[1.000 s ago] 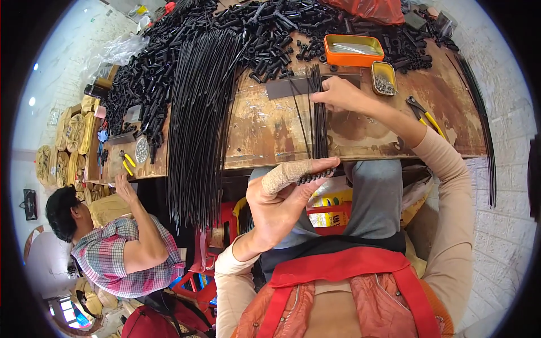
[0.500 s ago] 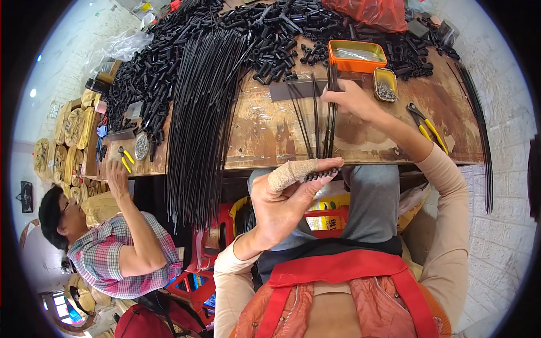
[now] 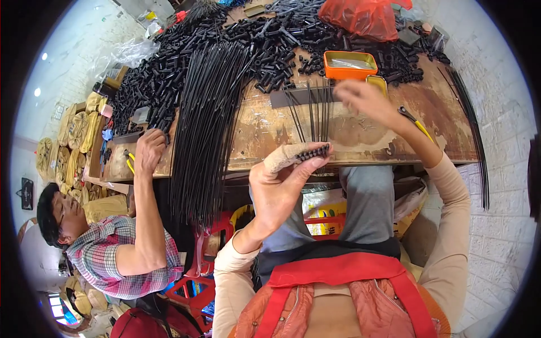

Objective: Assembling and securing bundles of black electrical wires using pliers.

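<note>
My left hand (image 3: pixel 276 191), its index finger wrapped in beige tape, pinches a row of thin black rods (image 3: pixel 322 115) between thumb and index finger. Their thick, ridged black ends (image 3: pixel 311 152) line up along the fingertips near the table's front edge. The rods point away from me, fanned out over a dark flat strip (image 3: pixel 290 98). To the right of their far tips is my right hand (image 3: pixel 369 104), slightly blurred, fingers apart and nothing visible in them. It partly hides a small gold tin (image 3: pixel 377 84).
A long bundle of black rods (image 3: pixel 205 129) overhangs the table (image 3: pixel 253 129). Black tubular parts (image 3: pixel 146 93) are heaped behind it. An orange tin (image 3: pixel 349 72) and yellow-handled pliers (image 3: pixel 418 123) are on the right. At left sits a co-worker (image 3: pixel 124 248), one hand near the heap.
My right hand has let go of the rods and moved right, toward the small tin. The rods in my left hand are now fanned apart. The co-worker's hand has moved up and right.
</note>
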A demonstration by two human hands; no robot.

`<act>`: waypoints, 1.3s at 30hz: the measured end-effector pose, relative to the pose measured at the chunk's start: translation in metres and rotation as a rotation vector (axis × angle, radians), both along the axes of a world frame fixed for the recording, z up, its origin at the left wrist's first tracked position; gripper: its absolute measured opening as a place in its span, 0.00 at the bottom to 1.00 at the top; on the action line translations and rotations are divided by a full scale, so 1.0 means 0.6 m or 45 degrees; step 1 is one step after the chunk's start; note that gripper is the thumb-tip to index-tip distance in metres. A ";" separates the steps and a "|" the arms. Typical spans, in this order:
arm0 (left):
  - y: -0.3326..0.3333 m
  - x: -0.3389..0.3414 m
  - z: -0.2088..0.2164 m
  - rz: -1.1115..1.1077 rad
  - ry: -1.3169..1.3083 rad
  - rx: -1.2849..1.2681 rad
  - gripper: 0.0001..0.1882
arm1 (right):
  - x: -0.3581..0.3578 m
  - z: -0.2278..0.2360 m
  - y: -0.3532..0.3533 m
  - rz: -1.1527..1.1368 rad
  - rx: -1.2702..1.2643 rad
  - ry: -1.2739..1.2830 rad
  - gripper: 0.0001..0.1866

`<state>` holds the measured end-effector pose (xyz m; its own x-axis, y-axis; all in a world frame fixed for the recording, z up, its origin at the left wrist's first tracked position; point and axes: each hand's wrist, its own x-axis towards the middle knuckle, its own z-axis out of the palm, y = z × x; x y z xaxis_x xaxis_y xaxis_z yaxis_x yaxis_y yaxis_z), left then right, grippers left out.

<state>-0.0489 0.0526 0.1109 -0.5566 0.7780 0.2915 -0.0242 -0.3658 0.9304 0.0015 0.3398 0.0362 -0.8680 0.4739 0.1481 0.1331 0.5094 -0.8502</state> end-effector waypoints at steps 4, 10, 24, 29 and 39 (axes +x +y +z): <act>-0.006 0.001 -0.016 0.031 -0.087 -0.019 0.11 | 0.012 -0.013 -0.103 0.369 0.581 0.045 0.16; -0.002 -0.002 -0.021 -0.046 -0.033 0.005 0.12 | -0.035 -0.017 -0.114 0.555 1.176 -0.129 0.15; -0.007 -0.008 0.003 -0.157 -0.055 -0.006 0.21 | -0.107 0.007 0.225 0.047 0.870 -0.462 0.08; -0.012 -0.006 0.002 -0.113 -0.027 0.034 0.21 | -0.103 0.017 0.212 -0.016 0.783 -0.247 0.09; 0.007 -0.011 0.030 -0.081 -0.047 -0.097 0.18 | 0.006 0.161 -0.008 0.117 0.514 0.207 0.08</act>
